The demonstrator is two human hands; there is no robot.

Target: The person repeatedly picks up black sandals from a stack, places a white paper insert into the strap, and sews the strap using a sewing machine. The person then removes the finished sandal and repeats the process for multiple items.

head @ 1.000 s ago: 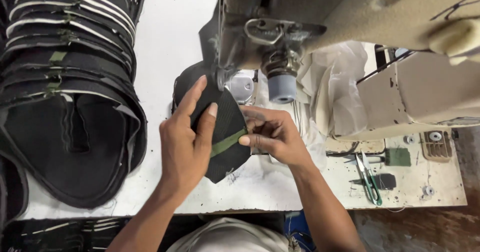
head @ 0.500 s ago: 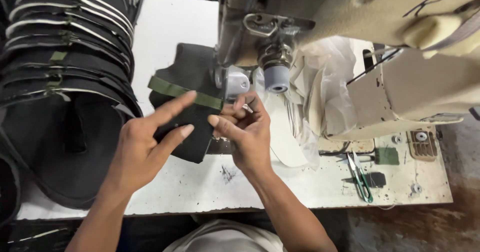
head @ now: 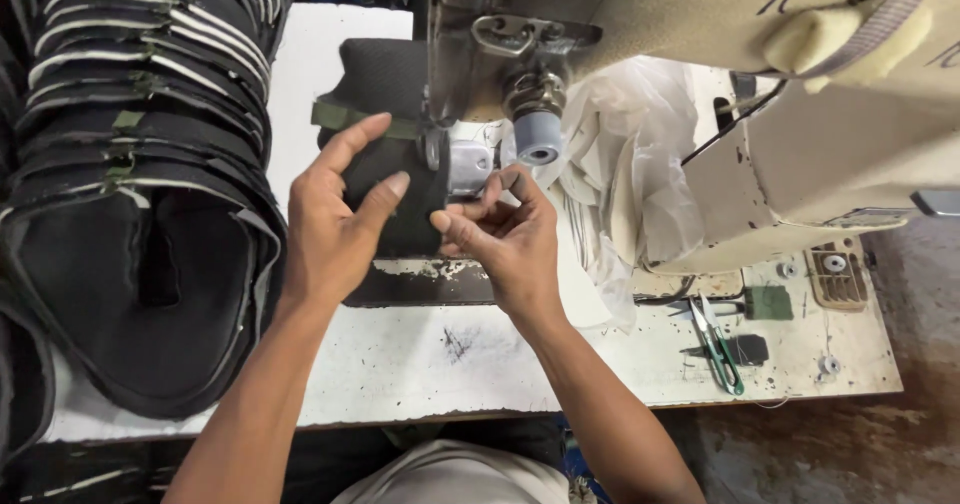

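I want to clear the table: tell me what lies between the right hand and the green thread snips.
In the head view, only bare white tabletop lies between the right hand and the green thread snips, with crumpled clear plastic hanging above that stretch.

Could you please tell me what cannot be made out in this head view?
- Needle point: hidden behind the sewing machine head.
- Right hand fingertips: whether they pinch anything is too small to tell.
- Black fabric piece: lower part covered by the left hand.
- Stack of black pieces: cut off by the left edge.
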